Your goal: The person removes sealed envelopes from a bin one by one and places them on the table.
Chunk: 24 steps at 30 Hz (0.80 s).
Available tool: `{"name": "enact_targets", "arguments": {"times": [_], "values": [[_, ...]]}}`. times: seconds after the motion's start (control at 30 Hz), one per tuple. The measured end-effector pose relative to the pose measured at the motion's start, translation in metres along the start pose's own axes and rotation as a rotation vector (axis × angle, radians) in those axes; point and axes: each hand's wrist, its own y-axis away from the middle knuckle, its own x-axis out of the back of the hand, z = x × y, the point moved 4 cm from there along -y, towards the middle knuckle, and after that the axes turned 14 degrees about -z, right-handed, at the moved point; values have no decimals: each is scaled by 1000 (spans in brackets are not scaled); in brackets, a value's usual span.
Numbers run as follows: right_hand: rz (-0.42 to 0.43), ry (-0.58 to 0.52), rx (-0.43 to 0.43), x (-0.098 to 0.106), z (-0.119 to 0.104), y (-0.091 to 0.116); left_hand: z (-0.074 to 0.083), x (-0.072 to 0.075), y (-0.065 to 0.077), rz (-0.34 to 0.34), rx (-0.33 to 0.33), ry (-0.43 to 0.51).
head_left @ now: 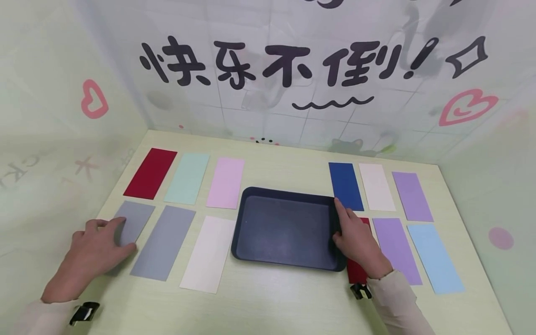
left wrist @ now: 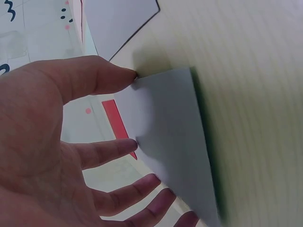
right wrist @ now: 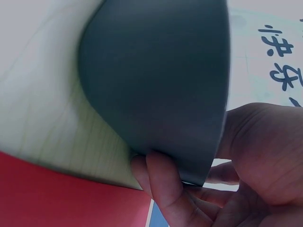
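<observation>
On the left of the table, my left hand spans a grey card, thumb at one edge and fingertips along another. Seen from the left wrist, the thumb and index finger pinch the card by its edges, and a dark shadow runs along its far side. My right hand grips the right rim of a dark rectangular tray in the middle of the table. In the right wrist view, fingers curl under the wall of the tray. The tray holds nothing.
Coloured cards lie in two rows on both sides of the tray, including a second grey card, a white card, and a blue card. A red card is partly hidden under my right hand. Printed curtains enclose the table.
</observation>
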Motion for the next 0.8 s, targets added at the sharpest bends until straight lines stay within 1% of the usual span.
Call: {"name": "enact_targets", "arguments": {"times": [0.27,0.33,0.4,0.47,0.53,0.63,0.73,0.8], "values": [[2,8,1,0,-1,0,3,2,1,9,3,5],[7,10,2,0,0,0,8,3,1,17,-1,11],[11,12,4,0,0,0,18,4,2,47,-16,3],[16,10,7,1,1,1,32,6,1,79,-42,-10],[22,8,9,1,2,2,49,9,0,118,-77,-33],[41,-7,14,4,2,4,80,16,0,175,-157,-80],[99,7,28,8,2,8,116,23,1,219,-255,-143],[161,41,48,13,2,11,141,26,2,250,-326,-187]]}}
